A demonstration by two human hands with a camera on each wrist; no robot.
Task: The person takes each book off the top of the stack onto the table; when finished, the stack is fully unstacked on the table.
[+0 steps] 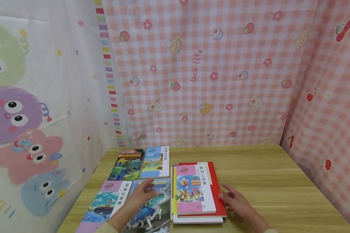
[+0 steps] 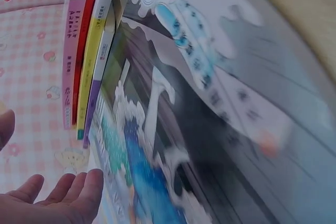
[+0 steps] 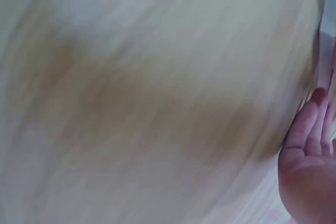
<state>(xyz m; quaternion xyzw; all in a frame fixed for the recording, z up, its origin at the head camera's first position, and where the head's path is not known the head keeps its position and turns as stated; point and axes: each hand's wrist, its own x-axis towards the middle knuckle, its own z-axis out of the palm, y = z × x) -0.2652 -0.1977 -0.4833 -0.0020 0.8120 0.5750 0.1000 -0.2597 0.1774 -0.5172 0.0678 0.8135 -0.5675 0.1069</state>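
Note:
My left hand point(image 1: 137, 199) hovers over a book with a blue dress on its cover point(image 1: 145, 216), fingers loosely bent and holding nothing. Just to its right lies a stack of several books. On top is a pink and white book with balloons point(image 1: 189, 189), and a larger red book point(image 1: 217, 195) shows beneath it. A yellow book point(image 1: 175, 194) peeks out at the stack's left edge. The left wrist view shows the stack's spines point(image 2: 86, 66) beyond the hand's spread fingers. Beside the stack's right edge, my right hand point(image 1: 237, 202) has its fingertips close to the red cover.
Left of the stack, a green dinosaur-style book point(image 1: 126, 165), a blue and white book point(image 1: 157, 161) and a lake-scene book point(image 1: 105, 204) lie face up in a grid with the dress book. The wooden table point(image 1: 268, 181) meets a checked cloth point(image 1: 236, 94) behind.

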